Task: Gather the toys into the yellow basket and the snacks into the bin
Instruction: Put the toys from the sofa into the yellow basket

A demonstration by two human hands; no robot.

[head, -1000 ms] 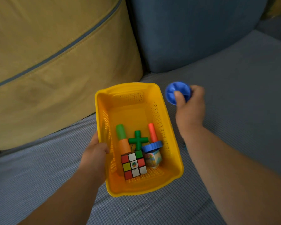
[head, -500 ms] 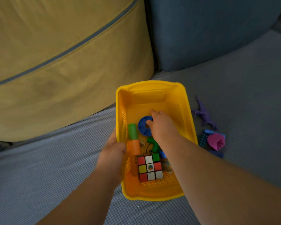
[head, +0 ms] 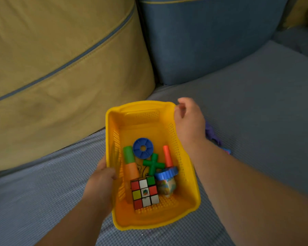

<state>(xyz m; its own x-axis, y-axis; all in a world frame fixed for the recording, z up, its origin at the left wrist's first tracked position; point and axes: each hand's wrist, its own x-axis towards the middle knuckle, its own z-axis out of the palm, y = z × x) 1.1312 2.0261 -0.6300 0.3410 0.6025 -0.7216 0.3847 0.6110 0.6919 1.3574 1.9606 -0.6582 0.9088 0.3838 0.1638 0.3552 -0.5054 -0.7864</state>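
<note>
The yellow basket (head: 188, 176) sits low in the middle of the frame on the grey-blue sofa seat (head: 265, 103). The left hand (head: 100, 183) grips its left rim, thumb hooked over the edge. The right hand (head: 188, 119) is over the basket's upper right corner, fingers loosely curled and nothing seen in them. Can't tell if it touches the rim.

Room-wise, the seat is wide open toward the right and the lower left of the frame. The tan cushion (head: 60, 68) and blue cushion (head: 212, 41) wall off the top.

Inside the basket there's a blue disc (head: 143, 148), a green-and-orange peg (head: 130, 162), a green cross (head: 152, 165), a colour cube (head: 144, 192) and a top with a red stem (head: 166, 174), all crowded toward the lower end.

A purple toy (head: 212, 135) peeks out right of the right wrist, mostly hidden behind it, shape hard to make out. Both forearms run off the bottom edge.
</note>
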